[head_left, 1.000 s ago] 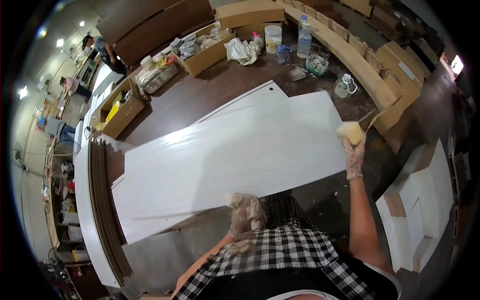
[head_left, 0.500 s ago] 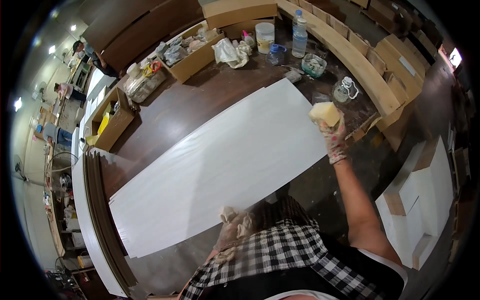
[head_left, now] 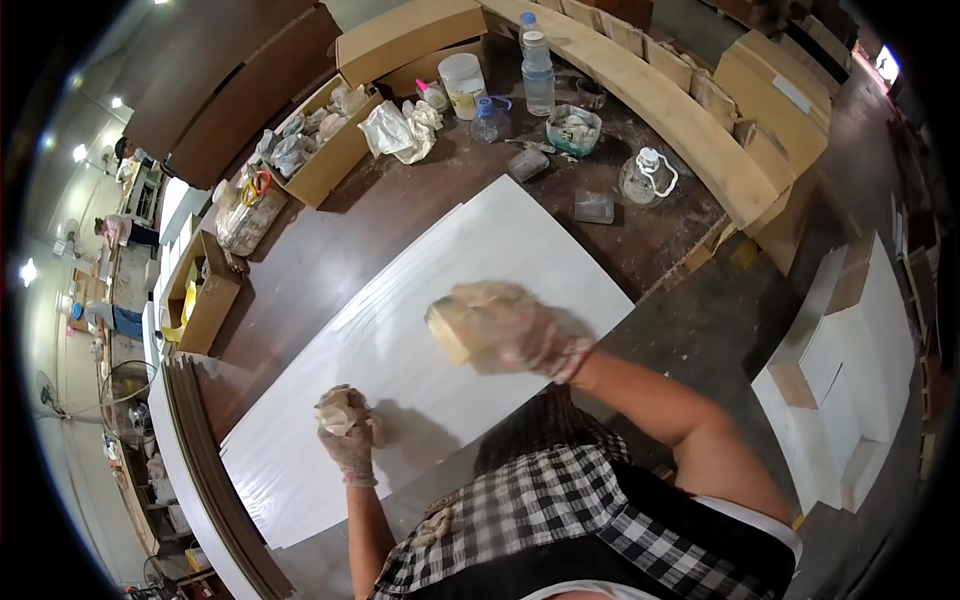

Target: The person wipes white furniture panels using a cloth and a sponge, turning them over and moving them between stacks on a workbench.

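A long white panel (head_left: 540,240) lies slantwise on the dark brown table (head_left: 300,260), seemingly atop other sheets. Over its middle is my right hand (head_left: 525,335), in a stained glove and smeared by motion. It grips a yellow sponge block (head_left: 452,335), which faces left; whether the sponge touches the panel I cannot tell. My left hand (head_left: 350,455), also gloved, is closed around a crumpled cream cloth (head_left: 341,412) above the panel's near left part. Its shadow falls on the white surface beside it.
Along the far side stand a carton of crumpled bags (head_left: 320,140), a white tub (head_left: 462,85), a water bottle (head_left: 538,75), a plastic tray (head_left: 574,130) and a handled jug (head_left: 648,177). White board pieces (head_left: 840,400) are at right. People work far left.
My right hand has swept the sponge leftward from the panel's right end to its middle. From beside the apron, my left hand has risen leftward over the panel with the cloth. The view has shifted.
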Demonstrator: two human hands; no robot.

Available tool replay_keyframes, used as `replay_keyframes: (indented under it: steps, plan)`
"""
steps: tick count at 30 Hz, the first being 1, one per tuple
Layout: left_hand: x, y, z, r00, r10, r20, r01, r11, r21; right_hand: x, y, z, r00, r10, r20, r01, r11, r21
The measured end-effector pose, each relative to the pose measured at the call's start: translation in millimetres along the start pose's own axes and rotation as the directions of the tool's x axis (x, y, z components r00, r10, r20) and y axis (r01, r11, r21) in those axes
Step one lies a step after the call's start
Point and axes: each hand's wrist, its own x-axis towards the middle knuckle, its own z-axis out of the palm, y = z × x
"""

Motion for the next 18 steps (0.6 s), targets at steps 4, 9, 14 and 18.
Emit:
replay_keyframes:
  steps: [4,9,14,18]
  plan:
    - [6.1,-15.5,-0.7,0.995,-0.058,-0.084,0.040,0.979,-0.200,-14.2,84.2,-58.6,0.868,0.479,-0.130,-0.484,0.875,-0.013]
    - [10.4,-43.3,10.2,0.986,-0.037,-0.162,-0.008,0.964,-0.265,-64.8,201.6,-24.0,0.758,0.611,0.227,-0.454,0.745,-0.489]
    - [7.3,-37.6,12.5,0.987,-0.140,-0.076,0.097,0.905,-0.415,-61.0,187.7,-55.7,0.727,0.676,0.119,-0.650,0.734,-0.197]
    - [4.0,-6.1,13.3,0.940,-0.340,0.022,0.273,0.713,-0.646,-60.6,53.9,-101.7,0.859,0.509,-0.052,-0.505,0.830,-0.237]
